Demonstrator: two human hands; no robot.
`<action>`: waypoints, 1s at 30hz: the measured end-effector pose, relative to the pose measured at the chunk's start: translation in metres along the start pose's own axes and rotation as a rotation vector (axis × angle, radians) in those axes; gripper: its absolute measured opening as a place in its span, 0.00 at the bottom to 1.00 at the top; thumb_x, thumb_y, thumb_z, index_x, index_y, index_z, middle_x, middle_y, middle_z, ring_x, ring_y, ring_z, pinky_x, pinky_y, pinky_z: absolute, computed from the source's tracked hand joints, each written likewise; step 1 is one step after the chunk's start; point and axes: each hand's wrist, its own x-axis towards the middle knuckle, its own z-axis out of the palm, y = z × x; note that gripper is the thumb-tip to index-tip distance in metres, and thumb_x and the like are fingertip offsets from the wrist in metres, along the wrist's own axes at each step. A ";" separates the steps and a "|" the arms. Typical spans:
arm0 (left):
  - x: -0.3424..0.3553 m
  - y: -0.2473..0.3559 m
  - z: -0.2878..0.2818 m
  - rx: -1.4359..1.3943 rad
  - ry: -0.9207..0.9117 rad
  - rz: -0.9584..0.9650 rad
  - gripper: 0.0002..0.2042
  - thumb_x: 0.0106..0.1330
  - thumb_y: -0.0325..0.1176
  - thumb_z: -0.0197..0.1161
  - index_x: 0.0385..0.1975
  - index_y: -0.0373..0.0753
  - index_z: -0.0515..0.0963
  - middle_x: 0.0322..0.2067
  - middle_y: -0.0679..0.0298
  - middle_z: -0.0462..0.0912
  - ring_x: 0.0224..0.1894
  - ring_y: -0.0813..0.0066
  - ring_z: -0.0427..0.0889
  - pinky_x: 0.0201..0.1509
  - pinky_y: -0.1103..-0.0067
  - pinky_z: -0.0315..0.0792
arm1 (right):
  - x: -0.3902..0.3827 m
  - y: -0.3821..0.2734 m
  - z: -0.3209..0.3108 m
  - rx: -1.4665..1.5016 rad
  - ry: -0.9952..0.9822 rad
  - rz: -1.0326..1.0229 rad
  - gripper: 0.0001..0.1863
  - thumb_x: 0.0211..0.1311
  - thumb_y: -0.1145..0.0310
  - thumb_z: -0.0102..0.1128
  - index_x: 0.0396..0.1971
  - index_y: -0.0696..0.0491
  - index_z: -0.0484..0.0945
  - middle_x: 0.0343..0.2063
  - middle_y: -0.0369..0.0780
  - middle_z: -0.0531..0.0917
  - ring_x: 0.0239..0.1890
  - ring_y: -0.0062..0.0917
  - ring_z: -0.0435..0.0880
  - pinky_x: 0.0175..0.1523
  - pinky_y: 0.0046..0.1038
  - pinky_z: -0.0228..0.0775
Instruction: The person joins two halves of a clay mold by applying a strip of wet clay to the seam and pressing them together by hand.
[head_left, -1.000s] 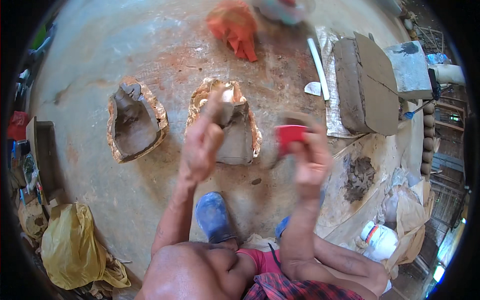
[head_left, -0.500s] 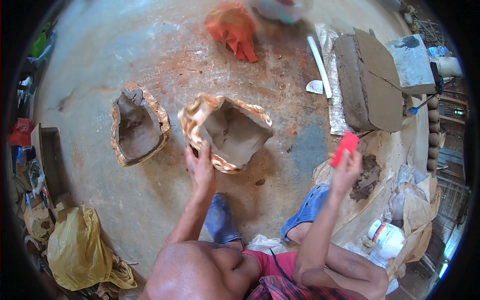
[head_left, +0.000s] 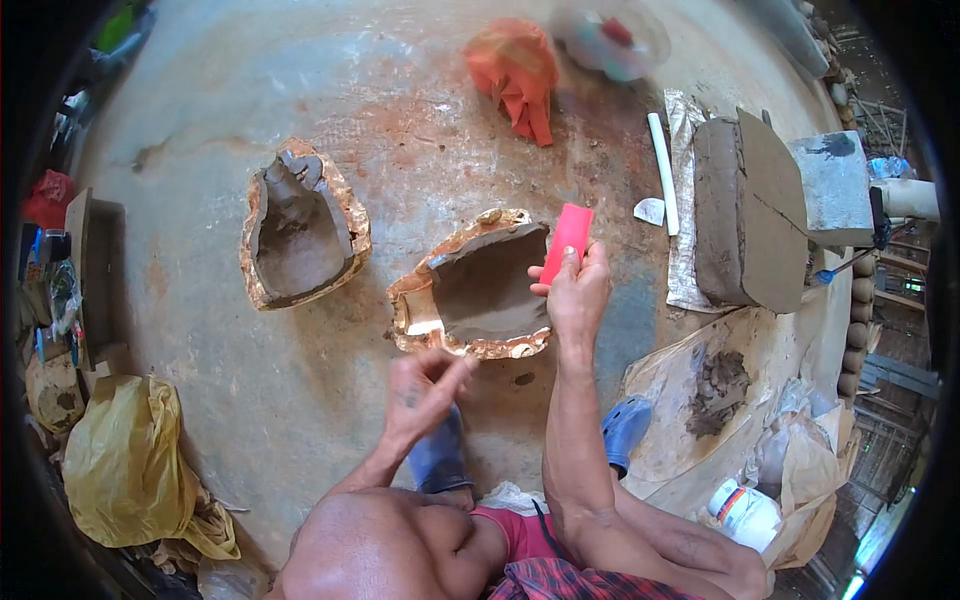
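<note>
My right hand point(head_left: 578, 290) grips a flat red rectangular scraper point(head_left: 568, 230) upright at the right edge of a plaster mold point(head_left: 465, 348). Grey clay point(head_left: 485, 280) lines that mold, with a paler bare section at its left end. My left hand point(head_left: 428, 388) is curled at the mold's near rim, its fingertips close together; whether anything sits between them is unclear. A second clay-lined mold point(head_left: 305, 240) lies to the left on the concrete floor.
A clay slab point(head_left: 755, 210), white rod point(head_left: 662, 172) and pale block point(head_left: 830, 190) lie right. An orange cloth point(head_left: 512, 75) is at the back, a clay pile point(head_left: 718, 390) front right, a yellow bag point(head_left: 125, 465) front left. My blue clogs point(head_left: 625, 435) flank me.
The nearer mold has turned, bringing its bare end to the left. My left hand has moved down to the near rim; my right hand has brought the red scraper leftward to the mold.
</note>
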 end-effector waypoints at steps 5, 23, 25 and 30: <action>0.068 0.037 -0.036 0.621 0.613 0.851 0.22 0.64 0.39 0.76 0.55 0.36 0.83 0.46 0.54 0.88 0.40 0.61 0.90 0.46 0.69 0.83 | -0.003 -0.005 0.013 -0.027 -0.048 0.057 0.11 0.81 0.71 0.47 0.51 0.63 0.74 0.34 0.48 0.87 0.28 0.31 0.92 0.25 0.29 0.86; 0.099 0.008 -0.040 0.317 0.310 0.562 0.20 0.64 0.36 0.75 0.55 0.40 0.84 0.56 0.53 0.87 0.53 0.54 0.89 0.54 0.69 0.83 | -0.029 -0.005 0.047 -0.405 -0.383 -0.078 0.07 0.72 0.72 0.57 0.40 0.58 0.81 0.25 0.51 0.87 0.31 0.44 0.91 0.42 0.46 0.78; 0.101 0.007 -0.040 0.279 0.315 0.636 0.20 0.64 0.35 0.75 0.55 0.39 0.84 0.56 0.53 0.87 0.53 0.55 0.90 0.54 0.69 0.83 | -0.031 -0.006 0.046 -0.380 -0.441 -0.073 0.07 0.71 0.72 0.57 0.41 0.59 0.81 0.27 0.52 0.87 0.33 0.46 0.90 0.43 0.47 0.78; 0.102 0.005 -0.041 0.184 0.298 0.652 0.19 0.64 0.32 0.74 0.54 0.36 0.83 0.55 0.54 0.88 0.52 0.58 0.90 0.53 0.69 0.83 | -0.036 0.010 0.050 -0.393 -0.603 -0.214 0.08 0.68 0.72 0.57 0.41 0.60 0.79 0.34 0.57 0.85 0.40 0.55 0.86 0.45 0.49 0.75</action>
